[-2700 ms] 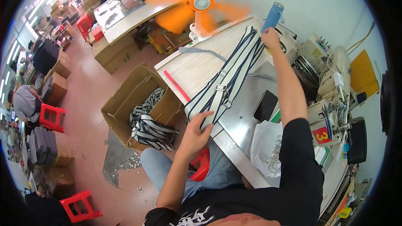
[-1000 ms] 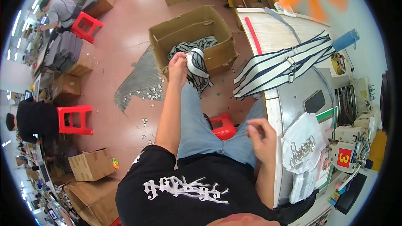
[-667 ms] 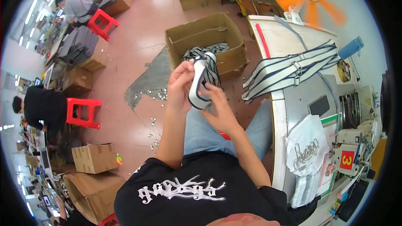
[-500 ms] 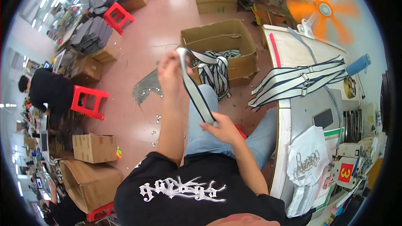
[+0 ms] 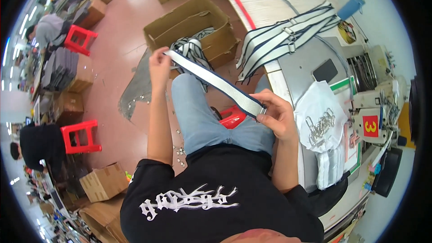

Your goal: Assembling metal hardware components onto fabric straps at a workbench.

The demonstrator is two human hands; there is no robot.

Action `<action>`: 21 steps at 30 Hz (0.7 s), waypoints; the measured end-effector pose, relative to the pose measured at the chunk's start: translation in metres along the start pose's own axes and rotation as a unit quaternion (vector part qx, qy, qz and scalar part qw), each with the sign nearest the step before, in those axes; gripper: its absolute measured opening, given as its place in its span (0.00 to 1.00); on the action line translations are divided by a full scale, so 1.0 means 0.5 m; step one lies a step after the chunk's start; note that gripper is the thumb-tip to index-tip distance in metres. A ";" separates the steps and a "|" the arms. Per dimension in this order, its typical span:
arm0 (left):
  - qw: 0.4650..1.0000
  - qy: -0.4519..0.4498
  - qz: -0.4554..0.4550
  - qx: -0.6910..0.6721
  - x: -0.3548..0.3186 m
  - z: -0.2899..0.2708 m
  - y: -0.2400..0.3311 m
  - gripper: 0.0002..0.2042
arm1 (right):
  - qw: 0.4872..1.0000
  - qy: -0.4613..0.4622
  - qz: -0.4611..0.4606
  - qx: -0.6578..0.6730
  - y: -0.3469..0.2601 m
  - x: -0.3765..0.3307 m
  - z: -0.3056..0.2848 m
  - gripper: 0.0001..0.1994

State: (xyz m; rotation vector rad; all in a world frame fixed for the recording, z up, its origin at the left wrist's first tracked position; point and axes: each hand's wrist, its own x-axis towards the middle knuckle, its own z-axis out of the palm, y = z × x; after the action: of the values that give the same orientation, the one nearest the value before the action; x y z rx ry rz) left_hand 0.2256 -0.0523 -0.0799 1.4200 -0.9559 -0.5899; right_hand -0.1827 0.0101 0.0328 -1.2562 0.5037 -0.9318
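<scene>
A white webbing strap with dark blue edges stretches slantwise above my lap. My left hand grips its far end, thumb and fingers pinched together. At the nearer end my right hand holds the strap between thumb and fingers, beside a small metal piece partly hidden by the fingertips. Beyond my left hand, more striped straps lie bunched in and over the side of an open cardboard box. On the table to the right, a bundle of similar straps with metal sliders hangs over the edge.
The table carries a phone, a white plastic bag with metal rings, a blue cylinder and a sewing machine. Red stools, cartons and seated people are at the left. An orange fan blurs at the top.
The view has swung to the right. My right hand has moved outward, away from the left, and the strap now runs tauter and flatter between them.
</scene>
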 end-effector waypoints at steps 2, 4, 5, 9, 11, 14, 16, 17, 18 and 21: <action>0.977 -0.149 0.087 0.128 -0.063 0.060 0.027 0.18 | 0.996 0.038 -0.027 -0.073 -0.022 0.013 0.010 0.26; 0.931 -0.321 0.170 0.033 -0.115 0.141 0.164 0.19 | 0.992 0.053 -0.025 -0.109 -0.029 0.014 -0.003 0.25; 0.890 -0.390 0.233 0.034 -0.141 0.164 0.223 0.18 | 0.989 0.053 -0.019 -0.137 -0.031 0.012 -0.002 0.25; 0.883 -0.437 0.151 -0.081 -0.211 0.212 0.276 0.15 | 0.984 0.050 0.025 -0.169 -0.040 0.041 0.022 0.23; 0.888 -0.439 0.131 -0.044 -0.214 0.214 0.272 0.12 | 0.934 0.075 -0.002 -0.351 -0.059 0.053 0.021 0.22; 0.861 -0.507 -0.036 -0.013 -0.221 0.201 0.251 0.08 | 0.952 0.114 -0.054 -0.280 -0.040 0.063 0.017 0.22; 0.853 -0.517 -0.040 -0.064 -0.235 0.196 0.215 0.09 | 0.980 0.083 -0.042 -0.178 -0.014 0.070 0.021 0.23; 0.838 -0.531 -0.042 -0.116 -0.241 0.195 0.203 0.10 | 0.995 0.057 -0.029 -0.077 -0.001 0.074 0.023 0.24; 0.831 -0.526 -0.093 -0.156 -0.238 0.195 0.252 0.11 | 0.995 0.054 -0.030 -0.076 0.009 0.079 0.028 0.24; 0.898 -0.386 -0.082 -0.195 -0.257 0.211 0.233 0.11 | 0.995 0.093 -0.028 -0.026 0.042 0.093 0.054 0.27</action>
State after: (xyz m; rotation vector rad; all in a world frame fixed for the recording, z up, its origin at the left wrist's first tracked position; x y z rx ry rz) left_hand 0.0480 0.0090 -0.0028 0.8930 -1.2391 -1.4550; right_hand -0.1298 -0.0117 0.0275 -1.2410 0.6458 -1.0956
